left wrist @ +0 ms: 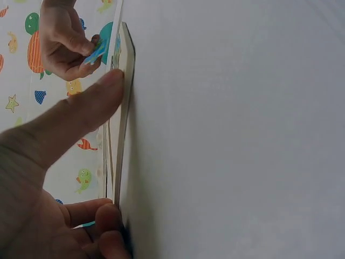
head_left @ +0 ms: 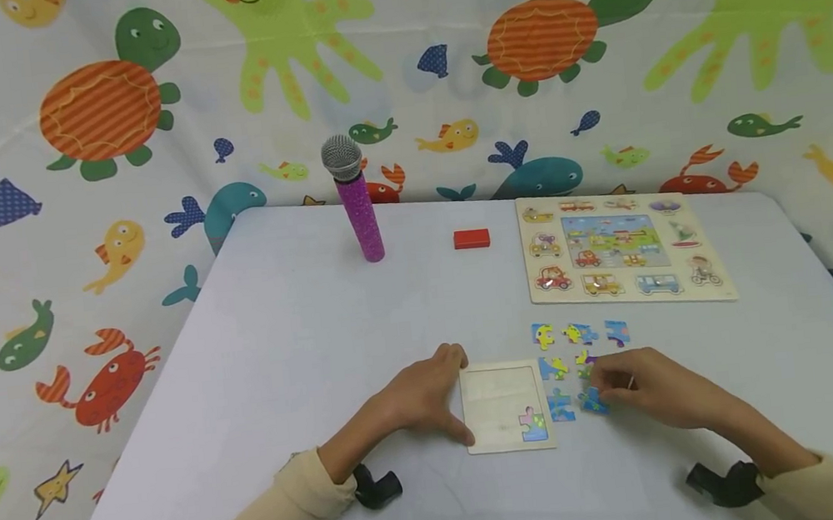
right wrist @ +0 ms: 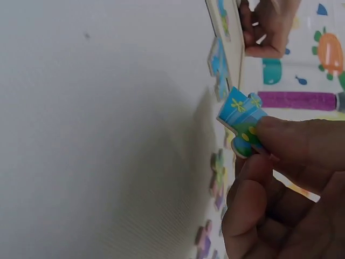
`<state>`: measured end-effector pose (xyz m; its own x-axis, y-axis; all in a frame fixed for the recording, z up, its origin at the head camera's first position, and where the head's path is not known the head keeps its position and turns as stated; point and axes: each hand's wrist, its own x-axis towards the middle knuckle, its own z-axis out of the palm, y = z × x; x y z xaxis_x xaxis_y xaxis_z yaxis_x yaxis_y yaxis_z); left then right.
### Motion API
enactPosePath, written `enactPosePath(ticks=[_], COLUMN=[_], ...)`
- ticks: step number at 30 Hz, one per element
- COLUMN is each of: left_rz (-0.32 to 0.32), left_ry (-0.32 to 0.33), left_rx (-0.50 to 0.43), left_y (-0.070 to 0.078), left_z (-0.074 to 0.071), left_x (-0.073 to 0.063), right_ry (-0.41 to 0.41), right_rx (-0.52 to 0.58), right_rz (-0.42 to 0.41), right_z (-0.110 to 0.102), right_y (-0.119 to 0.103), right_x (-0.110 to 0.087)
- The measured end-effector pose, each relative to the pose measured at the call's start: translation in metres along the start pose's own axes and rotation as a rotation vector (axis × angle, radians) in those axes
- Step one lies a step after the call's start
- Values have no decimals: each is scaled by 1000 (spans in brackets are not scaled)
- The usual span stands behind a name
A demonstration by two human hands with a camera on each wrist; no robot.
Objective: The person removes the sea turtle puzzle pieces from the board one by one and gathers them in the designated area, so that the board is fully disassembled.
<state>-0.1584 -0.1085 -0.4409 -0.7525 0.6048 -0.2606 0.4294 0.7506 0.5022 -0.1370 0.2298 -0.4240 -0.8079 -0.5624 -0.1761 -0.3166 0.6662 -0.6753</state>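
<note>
My left hand [head_left: 424, 395] holds a small square wooden puzzle board [head_left: 493, 407] by its left side, thumb at the near corner and fingers at the far one. A joined-looking pink and blue puzzle piece [head_left: 533, 426] lies in the board's near right corner. Between thumb and fingertips, my right hand [head_left: 655, 388] pinches a blue and green jigsaw piece [right wrist: 242, 121] with yellow flowers, raised off the table and tilted in the right wrist view. Several loose jigsaw pieces [head_left: 553, 368] lie between the board and the right hand.
Behind the loose pieces lies a larger wooden vehicle puzzle [head_left: 633, 285]. A red block [head_left: 471, 239] and a purple microphone [head_left: 360, 207] are at the back of the white table [head_left: 302, 321]. A sea-animal curtain [head_left: 383, 71] hangs behind.
</note>
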Motion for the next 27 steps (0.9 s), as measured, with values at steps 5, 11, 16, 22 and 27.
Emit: enactPosePath(ticks=[5,11,16,22,27], left_rz=[8,5,-2,3,3], left_ry=[1,2,1,5,7], left_rx=[7,16,22,8,6], left_y=[0,-1,-1,-1,-1], left_z=[0,2,2,2,1], left_x=[0,1,1,1,0], right_ry=[6,30,-19,-39,66], right_rx=[-57,-168,-155,-190,-337], right_rz=[5,46,-19,-25,105], right_z=[11,16,8,5,19], right_y=[3,-1,-1,-2,-13], right_x=[0,1,2,2,1])
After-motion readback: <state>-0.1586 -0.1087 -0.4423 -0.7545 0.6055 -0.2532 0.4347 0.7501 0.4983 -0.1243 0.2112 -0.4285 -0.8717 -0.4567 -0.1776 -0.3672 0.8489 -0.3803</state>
